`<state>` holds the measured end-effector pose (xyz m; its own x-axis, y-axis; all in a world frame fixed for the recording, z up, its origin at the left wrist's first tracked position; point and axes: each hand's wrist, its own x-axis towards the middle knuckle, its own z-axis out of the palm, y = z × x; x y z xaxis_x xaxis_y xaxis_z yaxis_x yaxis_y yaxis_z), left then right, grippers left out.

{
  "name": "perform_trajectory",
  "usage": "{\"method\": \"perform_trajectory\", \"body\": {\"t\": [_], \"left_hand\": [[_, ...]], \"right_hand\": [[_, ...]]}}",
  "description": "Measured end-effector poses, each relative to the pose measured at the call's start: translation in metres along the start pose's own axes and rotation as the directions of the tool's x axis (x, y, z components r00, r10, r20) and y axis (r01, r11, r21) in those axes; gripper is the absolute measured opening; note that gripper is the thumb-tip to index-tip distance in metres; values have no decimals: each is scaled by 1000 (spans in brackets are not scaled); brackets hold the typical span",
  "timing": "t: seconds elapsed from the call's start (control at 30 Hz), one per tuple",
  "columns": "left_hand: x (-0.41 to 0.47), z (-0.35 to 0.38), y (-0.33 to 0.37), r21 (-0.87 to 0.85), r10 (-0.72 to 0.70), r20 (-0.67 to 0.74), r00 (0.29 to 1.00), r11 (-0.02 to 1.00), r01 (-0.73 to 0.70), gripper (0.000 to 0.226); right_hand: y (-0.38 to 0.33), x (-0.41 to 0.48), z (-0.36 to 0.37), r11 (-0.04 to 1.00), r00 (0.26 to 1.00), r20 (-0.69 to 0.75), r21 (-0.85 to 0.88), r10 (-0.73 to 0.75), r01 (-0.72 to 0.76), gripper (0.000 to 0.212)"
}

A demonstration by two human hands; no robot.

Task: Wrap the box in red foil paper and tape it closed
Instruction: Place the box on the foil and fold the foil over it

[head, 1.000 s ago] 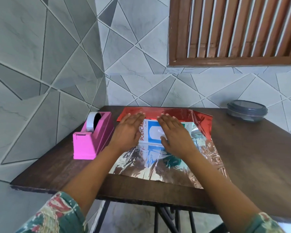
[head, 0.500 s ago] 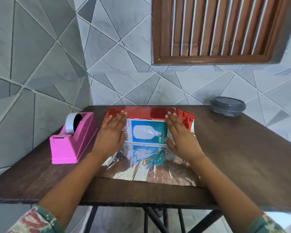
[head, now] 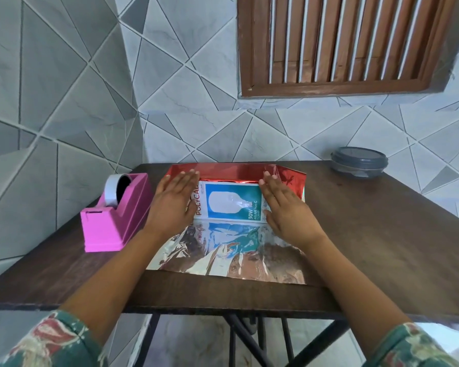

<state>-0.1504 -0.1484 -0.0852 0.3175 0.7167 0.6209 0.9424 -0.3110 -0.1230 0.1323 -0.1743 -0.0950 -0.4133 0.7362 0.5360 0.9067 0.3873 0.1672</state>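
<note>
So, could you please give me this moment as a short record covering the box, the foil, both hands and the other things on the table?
box: LED lamp box, lying flat on the foil, printed face up, top uncovered
foil: red foil paper, silver side up, far edge turned up red behind the box
left hand: flat, fingers straight, on the box's left end
right hand: flat, fingers straight, on the box's right end
tape dispenser: pink, left of the foil, untouched
container: grey, lidded, far right corner
table: dark wood
</note>
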Motion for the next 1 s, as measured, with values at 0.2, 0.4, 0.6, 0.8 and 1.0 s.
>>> {"method": "perform_trajectory", "body": {"t": [0.2,0.4,0.6,0.8,1.0], "left_hand": [[-4,-37,-6,-441,-136,-42,990,891,104,56],[-14,-112,-76,-490,-687,-99,720,663,566,40],[-36,-129,-119,-164,-760,416,499,477,863,18],[-33,-124,-99,-263,-722,596,352,239,935,25],[-32,-119,-98,-229,-699,688,193,43,973,25]], "right_hand": [[-3,1,-3,999,998,57,43,9,-11,61],[-8,2,-3,994,998,-55,108,32,-26,65],[-7,3,-1,994,996,-78,103,51,-43,65],[-10,1,-7,994,996,-68,102,52,-45,64],[-12,2,-10,995,996,-56,80,65,-60,65]]}}
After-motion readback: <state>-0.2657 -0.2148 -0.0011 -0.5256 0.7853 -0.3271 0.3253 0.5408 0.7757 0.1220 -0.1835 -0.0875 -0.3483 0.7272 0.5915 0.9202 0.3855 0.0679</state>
